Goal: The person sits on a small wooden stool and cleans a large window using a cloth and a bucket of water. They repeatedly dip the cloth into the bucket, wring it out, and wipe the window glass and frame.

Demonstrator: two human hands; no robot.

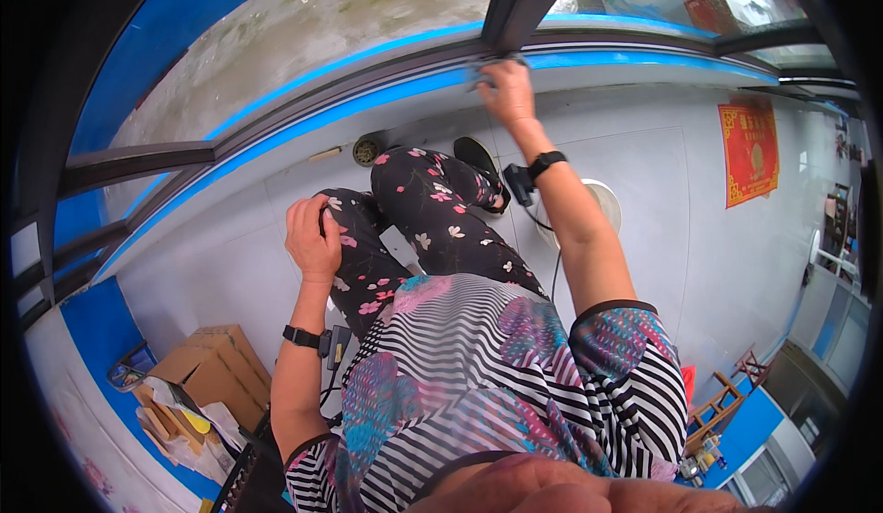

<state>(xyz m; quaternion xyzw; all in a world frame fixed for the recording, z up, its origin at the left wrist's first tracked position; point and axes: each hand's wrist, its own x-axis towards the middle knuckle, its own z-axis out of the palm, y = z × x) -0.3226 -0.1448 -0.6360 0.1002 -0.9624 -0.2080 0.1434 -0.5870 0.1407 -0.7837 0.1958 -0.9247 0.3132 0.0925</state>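
Note:
My right hand (pixel 509 91) reaches forward and presses a grey cloth (pixel 477 74) onto the bottom rail of a dark-framed sliding window (pixel 507 9). Most of that cloth is hidden under my fingers and looks blurred. The hand is at the foot of an upright frame post, beside the bright blue strip (pixel 586 59) along the sill. On my left knee, over black floral trousers (pixel 441 223), rests my left hand (pixel 312 237), with nothing seen in it. Both forearms carry black straps with small devices and cables.
A white bucket (pixel 607 203) stands on the tiled floor (pixel 641 161), partly behind my right forearm. At lower left is a cardboard box (pixel 231 375) beside scraps. A round drain cover (pixel 367 149) lies near the wall. Right, there are a red poster (pixel 750 151) bearing writing and a wooden stool (pixel 717 406).

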